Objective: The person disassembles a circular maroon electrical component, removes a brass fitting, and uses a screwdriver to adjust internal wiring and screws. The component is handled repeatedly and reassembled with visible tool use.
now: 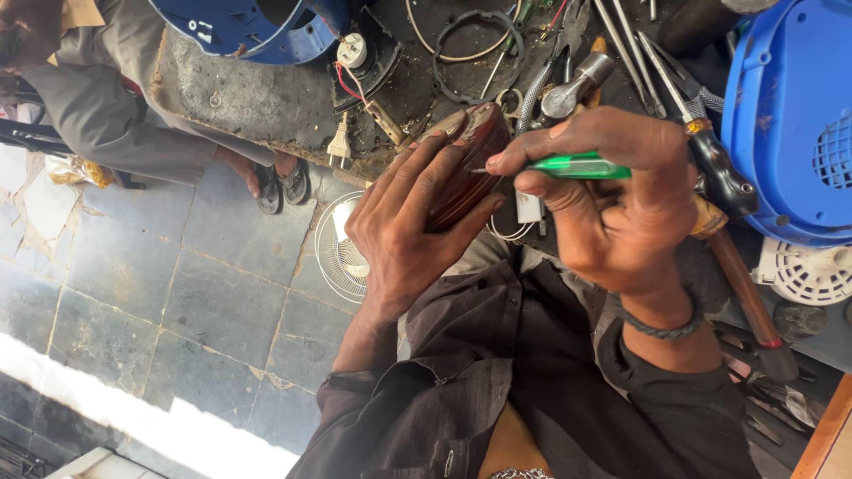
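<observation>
Soft daylight, sharp focus throughout; a glaring overexposed strip on the floor at lower left.

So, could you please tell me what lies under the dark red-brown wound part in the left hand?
The left hand cups the dark red-brown wound part from below; its palm covers the underside. Beneath them, a white round fan grille lies on the grey tiled floor.

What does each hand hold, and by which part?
Left hand cups the dark red-brown part around its body; right hand grips the green screwdriver by its handle.
</observation>
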